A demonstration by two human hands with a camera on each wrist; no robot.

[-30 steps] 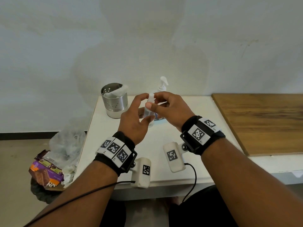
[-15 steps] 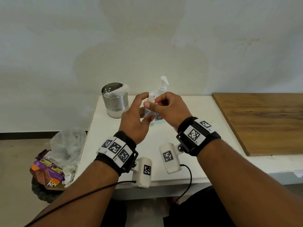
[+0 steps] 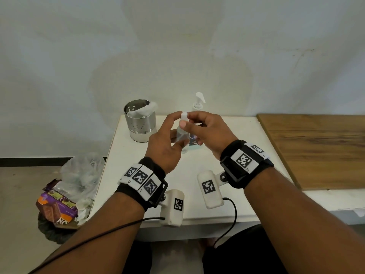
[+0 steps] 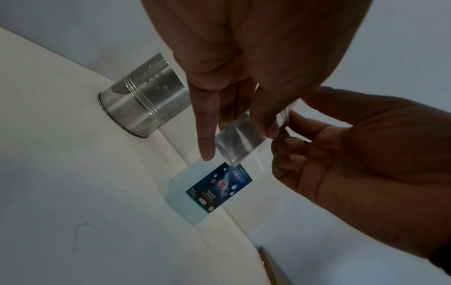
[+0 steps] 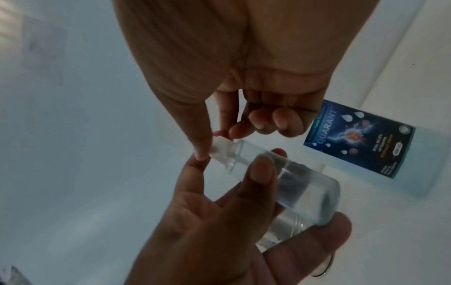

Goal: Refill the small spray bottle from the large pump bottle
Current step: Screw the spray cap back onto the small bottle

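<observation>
My left hand (image 3: 165, 149) grips the clear body of the small spray bottle (image 3: 182, 133) between thumb and curled fingers, holding it upright above the white table (image 3: 126, 165). My right hand (image 3: 209, 131) pinches the bottle's white cap (image 3: 184, 115) between thumb and fingertip, the other fingers curled. Just behind both hands, the large pump bottle (image 3: 198, 102) stands on the table near the wall, with a perforated steel canister (image 3: 140, 123) to its left.

head: high, down at table (image 3: 227, 175) | wrists: close, along fingers | shared: spray bottle (image 3: 182, 133)
</observation>
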